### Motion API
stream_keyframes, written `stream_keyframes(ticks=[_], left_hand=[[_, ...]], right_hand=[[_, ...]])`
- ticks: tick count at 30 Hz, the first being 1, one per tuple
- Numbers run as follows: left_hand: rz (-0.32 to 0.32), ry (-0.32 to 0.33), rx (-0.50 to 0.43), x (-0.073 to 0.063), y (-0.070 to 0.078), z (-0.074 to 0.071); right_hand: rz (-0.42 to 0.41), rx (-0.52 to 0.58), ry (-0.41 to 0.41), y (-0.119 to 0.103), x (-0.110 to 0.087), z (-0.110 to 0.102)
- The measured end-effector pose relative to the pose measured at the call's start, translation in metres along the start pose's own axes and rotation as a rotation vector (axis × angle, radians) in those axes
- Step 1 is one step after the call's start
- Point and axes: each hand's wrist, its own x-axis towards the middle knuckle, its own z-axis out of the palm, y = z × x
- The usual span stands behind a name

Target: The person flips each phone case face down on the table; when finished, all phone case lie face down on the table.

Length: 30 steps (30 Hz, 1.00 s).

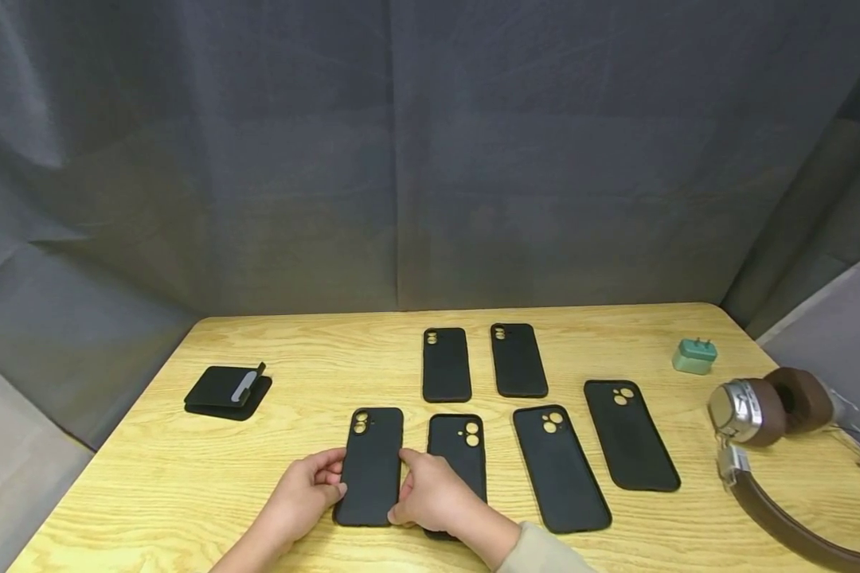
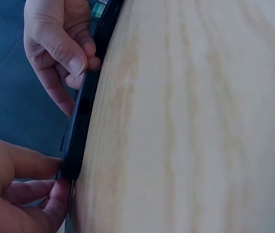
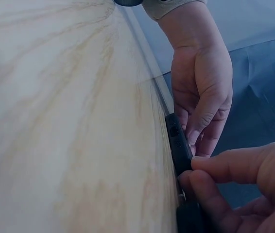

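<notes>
Matte-black, rectangular, plastic-looking phone case (image 1: 371,469), probably light and flexible, should suit edge holds, the left hand (image 1: 302,492) pinching its left side, the right hand (image 1: 433,492) its right.

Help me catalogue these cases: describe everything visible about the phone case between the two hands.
The phone case is black, matte-looking, perhaps silicone, with rounded corners and camera cutouts at its far left corner. Outer back upward, it sits flat on, or just above, the wooden table, left of another case. The left hand holds its left side, the right hand its right.
</notes>
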Motion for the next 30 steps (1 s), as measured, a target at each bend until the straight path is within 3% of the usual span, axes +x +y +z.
stream_keyframes(ticks=[9, 13, 17, 24, 30], left_hand=[[0.005, 0.027, 0.005, -0.001, 0.002, 0.002], [0.036, 0.053, 0.027, -0.003, 0.007, 0.003], [0.089, 0.068, -0.011, -0.006, 0.016, 0.006], [0.182, -0.029, -0.045, -0.008, 0.034, 0.018], [0.237, -0.125, -0.013, -0.004, 0.037, 0.030]], right_hand=[[0.043, 0.080, -0.025, 0.001, -0.004, -0.006], [0.013, 0.106, -0.018, 0.000, -0.009, -0.013], [-0.028, 0.139, 0.008, 0.001, -0.016, -0.023], [0.030, 0.178, 0.019, 0.005, -0.028, -0.040], [0.042, 0.151, 0.050, 0.009, -0.040, -0.052]])
